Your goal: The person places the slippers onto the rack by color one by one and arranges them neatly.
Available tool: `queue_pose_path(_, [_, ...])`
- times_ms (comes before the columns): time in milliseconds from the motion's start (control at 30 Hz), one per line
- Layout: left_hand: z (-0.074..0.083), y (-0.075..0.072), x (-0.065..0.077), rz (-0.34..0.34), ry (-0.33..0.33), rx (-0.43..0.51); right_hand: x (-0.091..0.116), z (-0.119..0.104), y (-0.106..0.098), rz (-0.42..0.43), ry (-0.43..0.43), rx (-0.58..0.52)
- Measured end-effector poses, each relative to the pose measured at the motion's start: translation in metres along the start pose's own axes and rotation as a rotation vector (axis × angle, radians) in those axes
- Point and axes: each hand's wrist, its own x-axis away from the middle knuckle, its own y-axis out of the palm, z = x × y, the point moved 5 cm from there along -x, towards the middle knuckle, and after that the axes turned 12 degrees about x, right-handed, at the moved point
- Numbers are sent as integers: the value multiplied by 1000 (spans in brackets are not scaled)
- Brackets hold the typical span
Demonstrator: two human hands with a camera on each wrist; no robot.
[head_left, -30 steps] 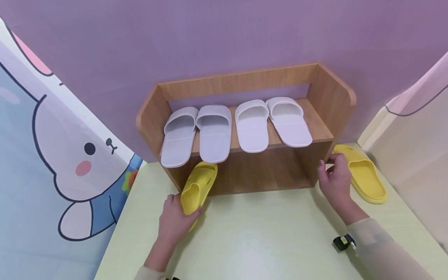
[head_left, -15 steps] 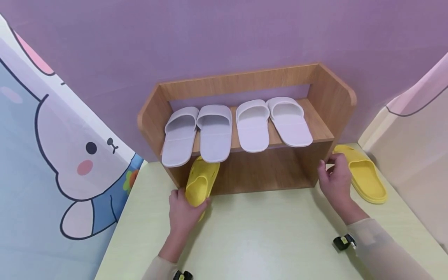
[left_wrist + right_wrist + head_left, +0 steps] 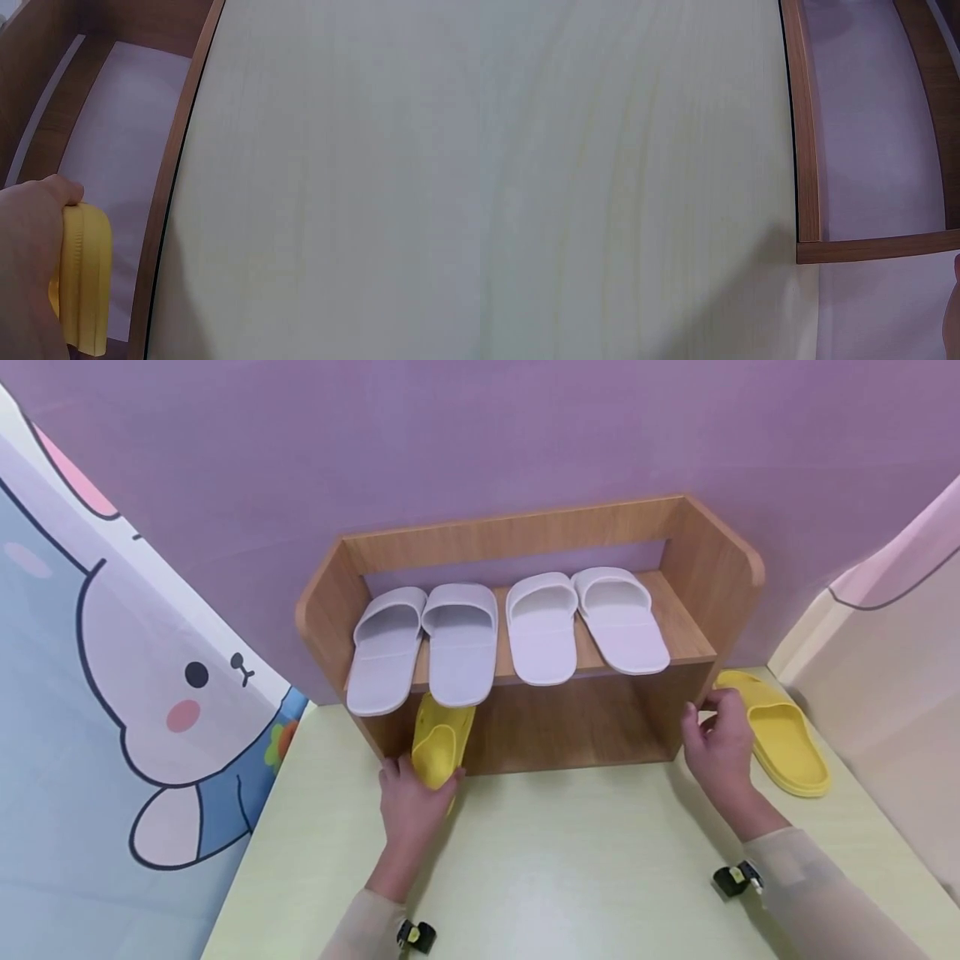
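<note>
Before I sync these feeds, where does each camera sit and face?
Head: head-worn, facing forward and down at the rack; left hand, right hand show.
Left wrist: worn there, facing held clog and surface; left hand shows.
Right wrist: worn there, facing surface and rack; right hand's edge shows.
Head and left wrist share the clog.

left fingers gripping, right fingers curled

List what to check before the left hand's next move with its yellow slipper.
1. Left hand gripping held yellow slipper: ok.
2. It points toe-first into lower level: ok.
3. It sits fully inside: not ok, protrudes in front.
4. Right hand holding rack: cannot tell.
5. Four white slippers on upper shelf: ok.
6. Other yellow slipper on rack: not ok, lies on pale surface.
</note>
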Motion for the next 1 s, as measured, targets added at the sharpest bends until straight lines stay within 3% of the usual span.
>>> queue_pose_path(333, [8,12,-13,77,47,-26,0,2,2,7,1,4])
queue_pose_path(600, [11,26,-21,74,41,-61,0,1,0,24,-11,2])
queue_pose_path(1000, [19,30,-26,211,163,-117,0,-5,-1,49,-34,1])
